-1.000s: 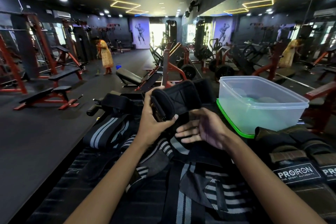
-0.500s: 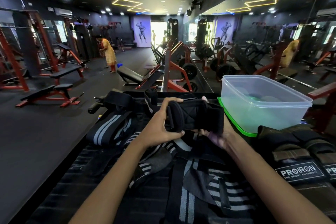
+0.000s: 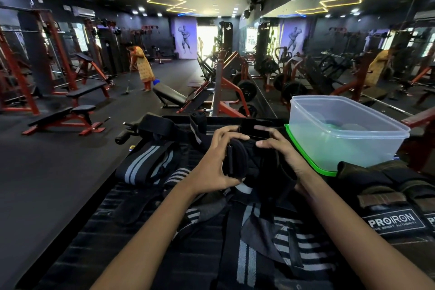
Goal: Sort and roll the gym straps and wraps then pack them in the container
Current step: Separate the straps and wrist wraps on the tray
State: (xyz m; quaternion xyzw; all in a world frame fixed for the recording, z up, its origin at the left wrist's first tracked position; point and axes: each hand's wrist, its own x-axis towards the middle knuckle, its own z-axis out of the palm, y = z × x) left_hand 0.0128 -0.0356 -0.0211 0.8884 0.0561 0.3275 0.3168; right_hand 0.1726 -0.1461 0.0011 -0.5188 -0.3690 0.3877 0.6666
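From the head view, the only one I have, I see both hands working one black padded wrap [image 3: 237, 160] held just above the pile. My left hand [image 3: 216, 162] curls around the wrap's rolled left end, thumb underneath and fingers arched over the top, so I judge it is there to keep the coil from springing loose. My right hand [image 3: 280, 150] is cupped under and behind the wrap, and its fingers pinch the flat black tab [image 3: 255, 130] at the far edge; that looks to me like the closing flap being pulled over to lock the roll. Neither hand is spread flat.

The wrap is not yet in the container [image 3: 353, 146], a clear plastic tub sitting just right of my hands on a green lid [image 3: 303, 155]. Something pale and greenish shows through its wall, but I cannot tell what. Keeping the tub that near makes sense: a finished roll only needs a short move to the right.

Loose striped wraps [image 3: 146, 165] lie on the dark surface [image 3: 98, 242] left of and below my hands, still unrolled. At the right edge sit bulkier weights marked PROIRON [image 3: 397, 219], touching the tub's lid. Judging by the pile, most of the sorting remains.

A person in yellow [image 3: 143, 66] is mopping the gym floor far off, well apart from my work.
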